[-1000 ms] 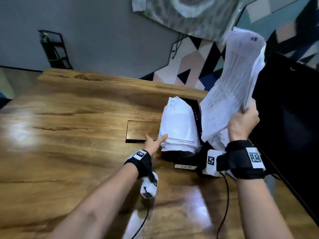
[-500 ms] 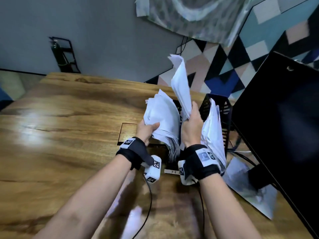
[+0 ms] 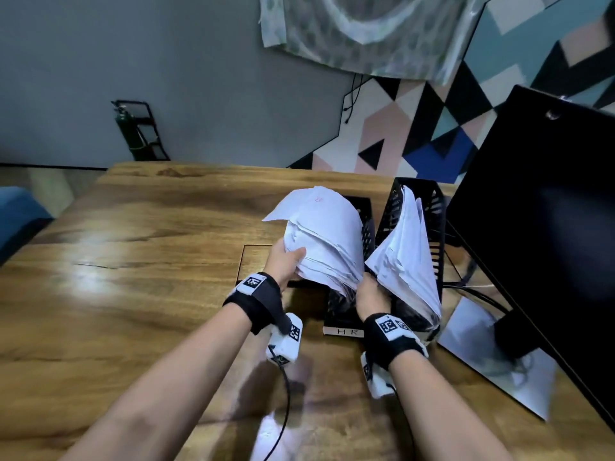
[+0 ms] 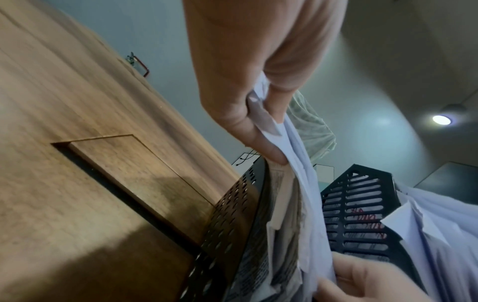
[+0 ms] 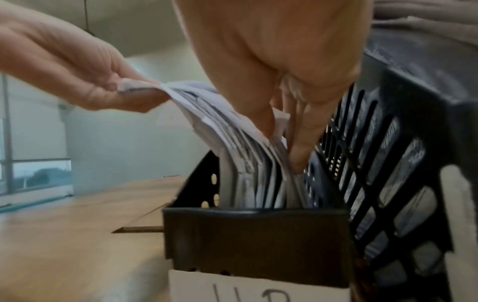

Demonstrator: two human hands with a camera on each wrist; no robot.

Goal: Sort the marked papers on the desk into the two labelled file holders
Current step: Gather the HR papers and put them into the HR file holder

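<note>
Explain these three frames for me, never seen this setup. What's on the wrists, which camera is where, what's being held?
No robot here: a person works bare-handed. One camera sits on the head and looks down at both arms; the black wristbands carry small white cameras that look along each hand.

On the brown wooden desk stand two black perforated plastic file holders. The nearer one, the HR holder, bears a white paper label reading HR; the second holder stands to its right, also full of sheets. A black monitor stands further right.

The left hand grips the curled top of the white paper stack in the HR holder and bends it leftwards. The right hand has its fingers pushed down into the holder beside the sheets, by its right wall; whether they pinch a sheet is unclear.
</note>
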